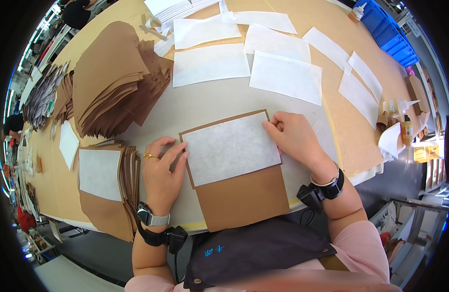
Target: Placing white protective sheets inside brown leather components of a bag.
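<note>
A white sheet (pixel 233 148) on a brown panel (pixel 244 202), a hand at each side

The white sheet covers the far part of the brown panel, at the near edge of the table (pixel 353 146); the left hand (pixel 162 173) – fingers loosely spread – has its fingertips at the left edge; the right hand (pixel 295 138) is curled, thumb and forefinger pinching the upper right edge – whether the panel too, I cannot tell; leftward stands a low brown stack (pixel 102 211), behind it a taller brown pile (pixel 105 73); beyond lie loose white pieces (pixel 285 75).
</note>
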Demonstrator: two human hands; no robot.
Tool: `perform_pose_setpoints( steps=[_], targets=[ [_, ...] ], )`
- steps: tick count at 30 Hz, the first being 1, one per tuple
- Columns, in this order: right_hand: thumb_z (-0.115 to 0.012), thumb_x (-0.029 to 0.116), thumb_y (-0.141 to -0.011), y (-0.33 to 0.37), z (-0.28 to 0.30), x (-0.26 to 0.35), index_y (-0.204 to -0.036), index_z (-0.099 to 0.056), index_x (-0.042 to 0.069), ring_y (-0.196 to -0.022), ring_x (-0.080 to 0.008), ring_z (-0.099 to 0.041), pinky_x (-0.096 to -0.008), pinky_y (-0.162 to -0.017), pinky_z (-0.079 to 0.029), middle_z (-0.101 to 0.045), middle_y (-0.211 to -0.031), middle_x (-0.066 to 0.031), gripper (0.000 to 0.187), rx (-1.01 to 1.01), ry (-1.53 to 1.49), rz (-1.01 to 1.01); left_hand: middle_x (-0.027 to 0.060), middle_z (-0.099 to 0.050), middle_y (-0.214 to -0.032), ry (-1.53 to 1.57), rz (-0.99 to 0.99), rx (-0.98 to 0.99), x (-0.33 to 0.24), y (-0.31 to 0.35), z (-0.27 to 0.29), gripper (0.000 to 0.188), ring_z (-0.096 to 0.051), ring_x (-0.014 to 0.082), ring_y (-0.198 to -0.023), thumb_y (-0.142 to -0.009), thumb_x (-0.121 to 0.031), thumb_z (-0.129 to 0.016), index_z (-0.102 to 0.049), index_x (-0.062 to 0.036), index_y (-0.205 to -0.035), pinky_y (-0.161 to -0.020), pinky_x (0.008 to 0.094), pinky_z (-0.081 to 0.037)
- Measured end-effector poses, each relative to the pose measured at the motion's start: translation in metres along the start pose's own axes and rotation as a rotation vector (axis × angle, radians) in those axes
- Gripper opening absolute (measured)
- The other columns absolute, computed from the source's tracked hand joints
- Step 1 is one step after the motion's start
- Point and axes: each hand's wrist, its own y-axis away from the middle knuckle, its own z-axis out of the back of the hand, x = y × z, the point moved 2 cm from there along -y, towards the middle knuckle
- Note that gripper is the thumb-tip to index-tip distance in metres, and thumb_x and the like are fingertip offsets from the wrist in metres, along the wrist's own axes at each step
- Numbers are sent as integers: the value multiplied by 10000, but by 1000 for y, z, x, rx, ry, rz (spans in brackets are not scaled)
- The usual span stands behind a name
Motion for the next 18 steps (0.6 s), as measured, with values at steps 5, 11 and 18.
perform_pose_setpoints(
  steps=[5,11,18],
  targets=[
    [-618,251,-936,1,3,10,-754,-652,0,-593,-328,-653,-418,-644,-526,-640,-591,-152,312,23,2,-90,122,-640,-1145,-10,-3,0,0,0,1,212,-602,303,-1046,-868,-80,-741,-755,-55,-1078,-875,372,-482],
    [-627,247,-930,1,2,8,-762,-654,3,-598,-334,-656,-423,-651,-530,-645,-595,-155,297,-2,38,-55,121,-640,-1154,-5,2,8,1,0,0,215,-602,303,-1045,-869,-82,-742,-756,-58,-1082,-875,373,-482],
    [-635,253,-933,2,1,10,-765,-652,7,-630,-361,-657,-441,-666,-530,-646,-617,-171,298,1,75,-59,95,-646,-1141,-33,-41,-32,3,1,-1,209,-604,288,-1012,-857,-99,-762,-765,-96,-1066,-801,373,-500]
  ],
)
